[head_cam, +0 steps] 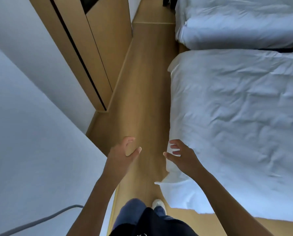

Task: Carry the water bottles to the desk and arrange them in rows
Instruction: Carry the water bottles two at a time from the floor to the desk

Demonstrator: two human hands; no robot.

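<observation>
Both hands are reaching out ahead of the body with nothing in them: the left hand (123, 151) is hanging with its fingers (130, 140) loosely curled and spread, and the right hand (179, 153) is doing the same, its fingers (173, 147) apart and holding nothing. No water bottles and no worktop are showing anywhere in this view, so the person is probably walking to fetch them or walking between loads; I cannot tell which.

The main risk, as I judge it, is a stumble. The strip of wooden floor (142, 99) ahead of the fingers is narrow, and the corner of the white bedding (236, 116) is hanging just beside the right fingers, low enough to catch a foot (157, 204) or a swinging arm. Once bottles are being carried, a brush against that bedding could knock one loose.

To the left of the left fingers, the white wall (31, 133) is closing in, and further ahead the wooden cabinet (94, 57) is jutting out with a hard edge. A grey cable (40, 220) is lying down behind the left arm. The open room is running straight ahead between cabinet and bed, with a second bed (236, 23) beyond.
</observation>
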